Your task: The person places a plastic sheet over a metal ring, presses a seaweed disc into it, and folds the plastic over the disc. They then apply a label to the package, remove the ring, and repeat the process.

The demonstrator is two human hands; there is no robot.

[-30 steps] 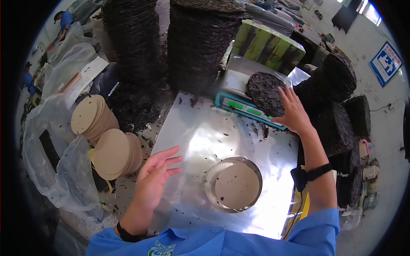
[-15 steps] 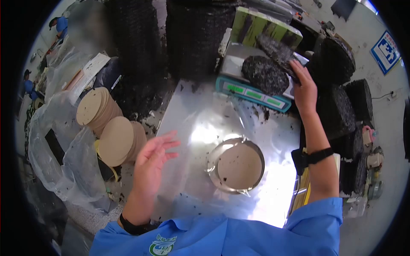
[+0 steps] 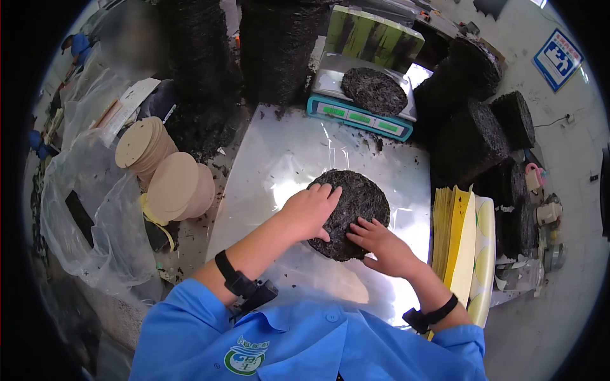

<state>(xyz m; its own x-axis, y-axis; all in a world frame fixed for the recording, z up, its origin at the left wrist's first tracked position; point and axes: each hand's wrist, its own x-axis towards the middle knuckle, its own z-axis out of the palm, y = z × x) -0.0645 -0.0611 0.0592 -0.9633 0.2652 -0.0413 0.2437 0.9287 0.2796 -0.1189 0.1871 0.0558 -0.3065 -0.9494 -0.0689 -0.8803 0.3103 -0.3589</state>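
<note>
A round, dark, rough-surfaced cake, which looks like pressed dried seaweed (image 3: 356,200), lies before me above the shiny metal worktop (image 3: 254,190). My left hand (image 3: 306,211) grips its left side, fingers on the top and thumb lower down. At its lower right edge my right hand (image 3: 384,249) holds it, the fingers somewhat spread over the surface. The metal ring and the cardboard disc seen inside it earlier are hidden now. A second dark round cake (image 3: 373,91) rests on the teal scale (image 3: 361,117) at the back, untouched by either hand.
Stacks of round cardboard discs (image 3: 173,187) stand at left beside clear plastic bags (image 3: 89,209). Tall dark stacks (image 3: 276,51) rise behind, with more dark blocks (image 3: 470,136) at right. A green box (image 3: 373,39) stands behind the scale. Yellow-edged sheets (image 3: 459,235) flank my right arm.
One dark cake has come off the scale to the worktop, over where the ring was. My right hand has moved back from the scale; my left hand has moved right onto the cake.
</note>
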